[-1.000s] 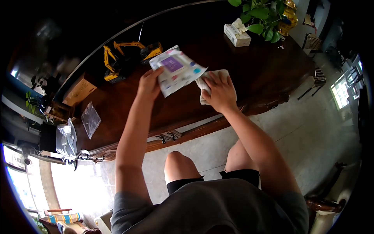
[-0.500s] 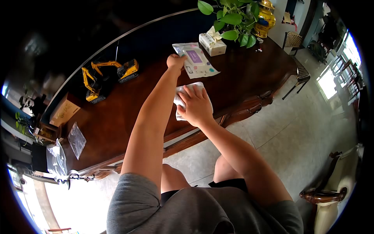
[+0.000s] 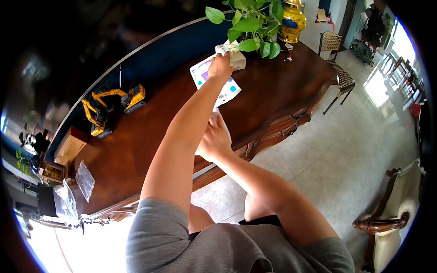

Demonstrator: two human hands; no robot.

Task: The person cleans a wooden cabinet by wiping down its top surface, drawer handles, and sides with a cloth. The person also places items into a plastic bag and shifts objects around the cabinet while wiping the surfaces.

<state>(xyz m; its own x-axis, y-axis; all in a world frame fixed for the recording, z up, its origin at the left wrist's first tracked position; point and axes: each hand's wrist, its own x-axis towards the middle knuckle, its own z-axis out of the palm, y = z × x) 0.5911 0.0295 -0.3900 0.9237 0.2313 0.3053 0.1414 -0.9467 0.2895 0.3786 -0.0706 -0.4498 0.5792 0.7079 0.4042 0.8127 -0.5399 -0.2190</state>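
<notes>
My left hand (image 3: 221, 68) is over a white pack of wipes (image 3: 227, 94) with a purple label and blue dots, close against the near left end of the tissue box (image 3: 238, 60). Its fingers are curled, and what lies under them is hidden. Behind my left forearm, my right hand (image 3: 214, 141) lies with fingers stretched on a white, flat item (image 3: 215, 110) at the table's front edge. Only slivers of that item show, so I cannot tell its kind.
On the dark wooden table (image 3: 277, 82) stand two toy excavators (image 3: 133, 98), a small box (image 3: 72, 144), a leafy plant (image 3: 250, 25) and a yellow vase (image 3: 292, 23). Clear plastic bags (image 3: 85, 179) lie at the left end. A woven chair (image 3: 339, 70) stands beyond the right end.
My left hand has moved from the wipes pack's left edge across to its far right, beside the tissue box. The view has shifted. My right hand is now partly behind my left forearm.
</notes>
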